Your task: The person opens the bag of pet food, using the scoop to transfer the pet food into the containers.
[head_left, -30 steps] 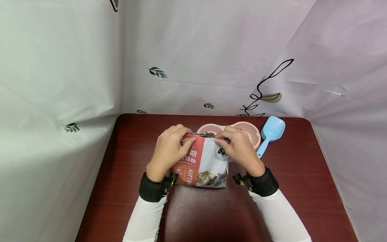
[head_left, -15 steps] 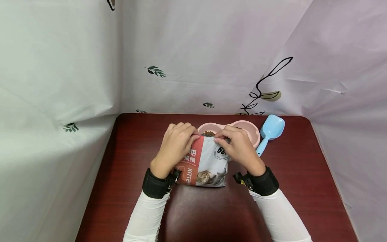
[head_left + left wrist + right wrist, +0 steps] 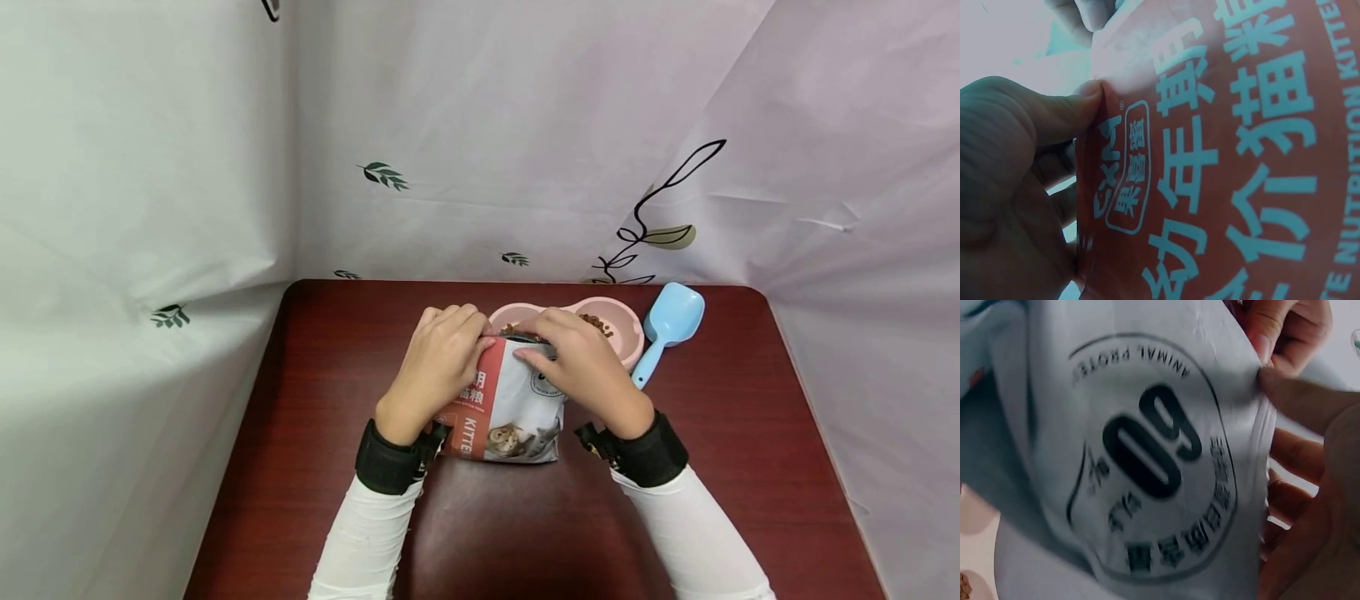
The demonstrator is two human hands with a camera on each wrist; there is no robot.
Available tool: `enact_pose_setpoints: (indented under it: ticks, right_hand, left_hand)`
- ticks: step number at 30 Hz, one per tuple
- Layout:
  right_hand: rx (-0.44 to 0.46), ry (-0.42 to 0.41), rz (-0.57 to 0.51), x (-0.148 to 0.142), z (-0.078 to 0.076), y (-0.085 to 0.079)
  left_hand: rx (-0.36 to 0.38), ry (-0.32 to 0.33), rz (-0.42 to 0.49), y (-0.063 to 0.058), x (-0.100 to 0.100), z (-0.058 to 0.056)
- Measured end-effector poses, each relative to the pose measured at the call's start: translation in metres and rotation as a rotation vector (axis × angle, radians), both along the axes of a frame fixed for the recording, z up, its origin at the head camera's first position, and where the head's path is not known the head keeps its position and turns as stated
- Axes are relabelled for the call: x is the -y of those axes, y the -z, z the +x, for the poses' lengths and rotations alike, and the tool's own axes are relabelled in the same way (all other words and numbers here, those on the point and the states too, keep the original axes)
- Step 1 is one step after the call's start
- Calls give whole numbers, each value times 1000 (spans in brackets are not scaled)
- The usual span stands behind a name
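A red-and-white kitten food bag (image 3: 517, 396) with cat pictures stands on the table between both hands. My left hand (image 3: 435, 367) pinches its top edge at the left, the thumb lying on the red front in the left wrist view and fingers behind. My right hand (image 3: 585, 362) pinches the same edge closer to the middle; the right wrist view has its thumb at the rim of the white side (image 3: 1147, 450). Between the hands, a dark slit shows at the bag's mouth. Behind the bag, a pink double bowl (image 3: 635, 333) is partly hidden by bag and hands.
Brown kibble (image 3: 597, 323) lies in the bowl's right dish, with more in the left one. A light blue scoop (image 3: 675, 315) rests right of the bowl, handle toward me. White patterned cloth (image 3: 480, 167) rises behind the dark red table (image 3: 337, 333).
My left hand has shifted right along the bag's top edge. My right hand has then slid left toward it, uncovering kibble in the right dish. The bag stays in place.
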State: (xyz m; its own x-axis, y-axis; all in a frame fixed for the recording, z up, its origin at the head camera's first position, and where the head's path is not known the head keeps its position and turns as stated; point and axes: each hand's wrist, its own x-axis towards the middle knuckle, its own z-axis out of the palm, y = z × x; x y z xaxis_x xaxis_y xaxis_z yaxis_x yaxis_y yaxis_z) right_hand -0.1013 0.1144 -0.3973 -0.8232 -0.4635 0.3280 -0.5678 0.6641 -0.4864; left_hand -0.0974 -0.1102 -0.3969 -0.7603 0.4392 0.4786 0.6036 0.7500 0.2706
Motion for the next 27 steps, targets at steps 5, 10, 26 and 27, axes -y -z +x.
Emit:
enact_pose_setpoints:
  ticks: [5,10,26,27]
  right_hand:
    - [-21,-54,-91,4,-2,4]
    - [-69,-81,-147,4,-4,10]
    - [-292,-161,-121,2,-7,23]
    - [-295,-160,-124,2,-7,23]
  left_hand:
    - [10,10,16,1,1,0]
    - [21,14,23,2,1,0]
    - [-40,90,31,8,-7,-1]
    - [-41,92,33,8,-7,-1]
